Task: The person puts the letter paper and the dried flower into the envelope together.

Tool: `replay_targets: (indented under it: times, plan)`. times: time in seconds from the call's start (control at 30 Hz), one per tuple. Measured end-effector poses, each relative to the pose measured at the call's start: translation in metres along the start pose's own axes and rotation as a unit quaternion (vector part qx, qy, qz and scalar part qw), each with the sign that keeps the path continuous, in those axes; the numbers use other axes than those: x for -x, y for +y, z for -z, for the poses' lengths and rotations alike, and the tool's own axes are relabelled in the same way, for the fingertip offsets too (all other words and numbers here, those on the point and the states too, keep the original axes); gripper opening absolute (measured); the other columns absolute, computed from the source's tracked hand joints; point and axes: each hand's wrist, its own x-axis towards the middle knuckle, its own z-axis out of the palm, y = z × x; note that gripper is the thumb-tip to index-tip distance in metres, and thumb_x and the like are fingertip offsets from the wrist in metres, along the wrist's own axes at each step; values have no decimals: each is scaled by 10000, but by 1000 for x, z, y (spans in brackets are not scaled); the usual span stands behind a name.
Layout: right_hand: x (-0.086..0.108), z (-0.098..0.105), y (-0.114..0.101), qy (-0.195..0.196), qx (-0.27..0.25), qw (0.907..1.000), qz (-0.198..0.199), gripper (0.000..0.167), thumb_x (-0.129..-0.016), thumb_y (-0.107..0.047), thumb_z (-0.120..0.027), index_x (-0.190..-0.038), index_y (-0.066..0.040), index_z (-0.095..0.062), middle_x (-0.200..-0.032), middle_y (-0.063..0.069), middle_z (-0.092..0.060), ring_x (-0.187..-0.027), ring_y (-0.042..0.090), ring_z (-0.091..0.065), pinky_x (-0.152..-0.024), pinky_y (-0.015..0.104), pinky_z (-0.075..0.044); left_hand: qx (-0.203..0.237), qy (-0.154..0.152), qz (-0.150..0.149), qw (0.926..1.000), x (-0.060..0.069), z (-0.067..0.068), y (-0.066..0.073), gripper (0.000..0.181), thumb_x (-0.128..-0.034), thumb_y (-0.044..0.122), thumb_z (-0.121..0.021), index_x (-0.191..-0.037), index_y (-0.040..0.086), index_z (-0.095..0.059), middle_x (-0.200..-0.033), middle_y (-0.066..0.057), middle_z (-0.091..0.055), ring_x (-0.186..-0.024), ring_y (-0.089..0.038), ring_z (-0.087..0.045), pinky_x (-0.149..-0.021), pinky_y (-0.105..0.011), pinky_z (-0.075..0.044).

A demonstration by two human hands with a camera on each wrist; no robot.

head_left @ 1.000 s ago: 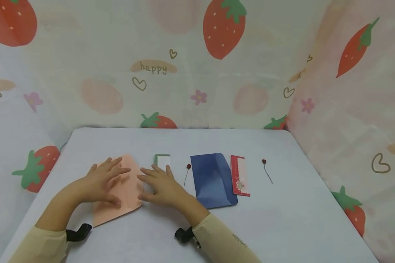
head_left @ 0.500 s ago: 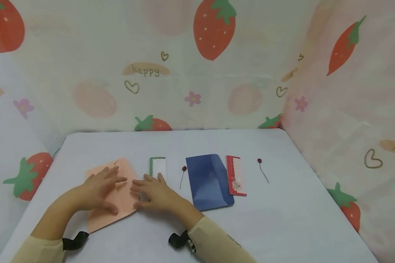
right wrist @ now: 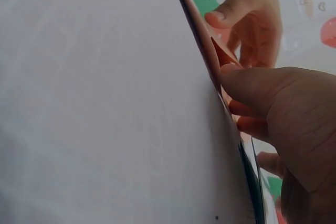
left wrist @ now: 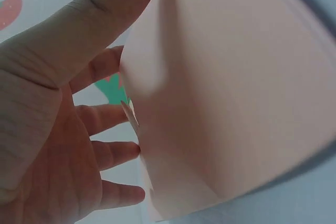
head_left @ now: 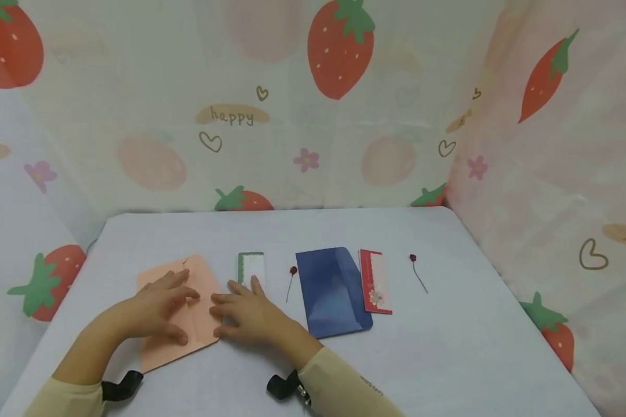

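A peach envelope lies at the left of the table. Over it is my left hand, fingers spread and slightly bent, fingertips at its surface; the left wrist view shows the hand beside the peach paper. My right hand is at the envelope's right edge, thumb and fingertips touching that edge in the right wrist view, fingers loosely spread. Just beyond the right fingers lies a green-edged white card, its lower part hidden by the hand.
To the right lie a small dried red flower, a dark blue envelope, a red and pink card touching it, and another dried flower. Strawberry-printed cloth stands behind the white table.
The head view has shifted a little. My left fingers have come down slightly over the peach envelope, and my right hand has moved slightly, showing more of the green-edged card.
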Motion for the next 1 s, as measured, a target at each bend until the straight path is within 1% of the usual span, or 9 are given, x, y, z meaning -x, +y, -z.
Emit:
replay_targets:
  times: [0.1, 0.2, 0.37, 0.5, 0.63, 0.73, 0.9, 1.0]
  plan:
    - [0, 1, -2, 38, 74, 10000, -8, 517, -1008, -615, -512, -1456, -362, -563, -1598, -179, -409, -1572, 204, -217, -1253, 602, -92, -173, 14, 33, 9998, 0, 1, 1, 670, -630, 656, -863, -1125, 268, -633, -1596, -330, -302, -1434, -636, -235, -1016, -848, -232]
    - [0, 3, -4, 44, 104, 9999, -36, 515, -1004, -613, -523, -1446, -352, -572, -1594, -167, -422, -1567, 210, -236, -1257, 586, -106, -279, 106, 19, 9996, 0, 3, 3, 574, -633, 610, -887, -1025, 300, -606, -1587, -345, -306, -1417, -654, -256, -1002, -842, -266]
    - [0, 3, -7, 71, 73, 9998, -154, 503, -993, -626, -534, -1415, -359, -595, -1574, -171, -450, -1553, 215, -277, -1254, 585, -131, -150, 267, -76, 9995, 1, 6, 6, 522, -629, 512, -931, -947, 288, -584, -1566, -380, -310, -1389, -677, -279, -1036, -783, -321]
    - [-1, 0, -6, 176, 67, 9996, -218, 486, -990, -631, -537, -1385, -361, -620, -1554, -173, -475, -1539, 224, -311, -1246, 597, -152, -49, 282, -32, 9996, 1, 8, 5, 495, -644, 433, -948, -926, 268, -575, -1565, -369, -322, -1408, -627, -303, -1065, -737, -346]
    - [-1, -2, -6, 279, 41, 9993, -262, 462, -986, -621, -554, -1357, -360, -643, -1538, -173, -495, -1527, 224, -336, -1240, 603, -172, 98, 199, 35, 9997, 2, 10, 1, 473, -685, 361, -943, -951, 244, -570, -1587, -344, -304, -1441, -566, -294, -1093, -710, -341]
    - [-2, -2, -6, 338, 4, 9991, -271, 451, -984, -613, -564, -1344, -356, -654, -1529, -168, -506, -1518, 222, -353, -1234, 607, -188, 263, 171, 7, 9995, 3, 12, -2, 475, -703, 326, -940, -973, 226, -563, -1596, -331, -291, -1447, -553, -291, -1099, -706, -339]
    - [-1, -1, -7, 381, -52, 9988, -295, 430, -991, -603, -559, -1323, -353, -669, -1518, -156, -521, -1508, 223, -371, -1227, 608, -210, 405, 286, -126, 9987, 4, 13, -6, 476, -716, 311, -937, -978, 209, -552, -1591, -302, -316, -1440, -535, -320, -1098, -690, -356]
    - [-2, 1, -8, 365, -109, 9989, -287, 418, -1000, -589, -554, -1312, -340, -678, -1513, -145, -527, -1504, 217, -376, -1224, 602, -226, 405, 362, -203, 9983, 4, 12, -9, 476, -722, 319, -935, -975, 203, -548, -1584, -288, -344, -1442, -522, -330, -1102, -679, -357]
